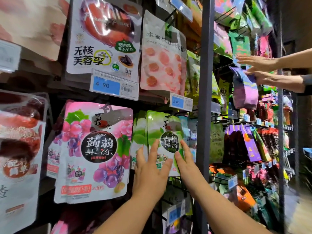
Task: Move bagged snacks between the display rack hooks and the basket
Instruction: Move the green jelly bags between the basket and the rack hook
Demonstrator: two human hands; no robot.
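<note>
A: Two hands up at the display rack, both mine. Big pink grape-jelly bag hangs left; green plum-jelly bag hangs just beside it.
B: Grip?
A: Both wide open. My left hand lies flat on that green bag's lower front, fingers straight and spread. My right hand lies flat along its right edge, thumb on the front.

Left hand and right hand were both bare. Left forearm and right forearm were uncovered as far as bottom edge of view, wrists likewise bare. Fingers were slim and tapered. Nail detail was too blurred to tell. Rest of body was out of view.
</note>
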